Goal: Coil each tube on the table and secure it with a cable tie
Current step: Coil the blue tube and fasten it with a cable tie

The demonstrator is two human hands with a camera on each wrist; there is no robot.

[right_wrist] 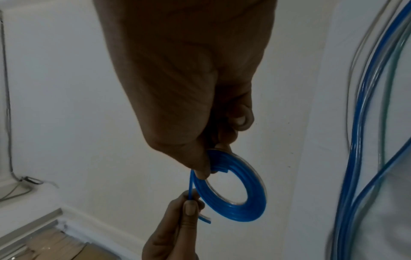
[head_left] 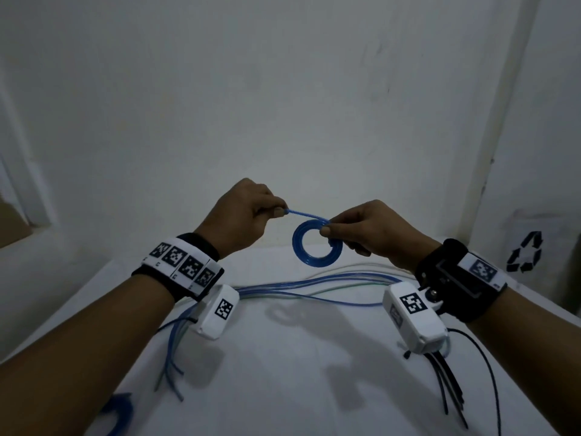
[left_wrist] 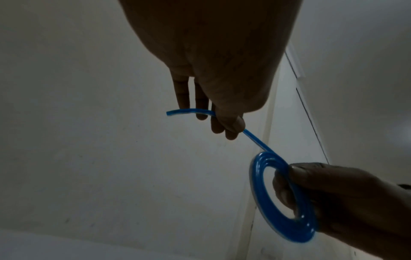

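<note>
A blue tube wound into a flat coil (head_left: 317, 243) hangs in the air above the white table (head_left: 283, 357). My right hand (head_left: 330, 229) pinches the coil (left_wrist: 282, 197) at its upper right rim, thumb on one face and fingers on the other. A short straight tail (head_left: 301, 214) runs from the coil to my left hand (head_left: 278, 212), which pinches it near its free end (left_wrist: 177, 112). In the right wrist view the coil (right_wrist: 242, 191) sits under my right fingers and my left hand (right_wrist: 189, 202) grips the tail below. Several black cable ties (head_left: 449, 385) lie at the table's right.
Several loose blue, green and clear tubes (head_left: 314, 287) stretch across the table behind my wrists, their ends fanning out at the left (head_left: 173, 366). Another blue coil (head_left: 118, 410) lies blurred at the near left edge. A white wall stands close behind.
</note>
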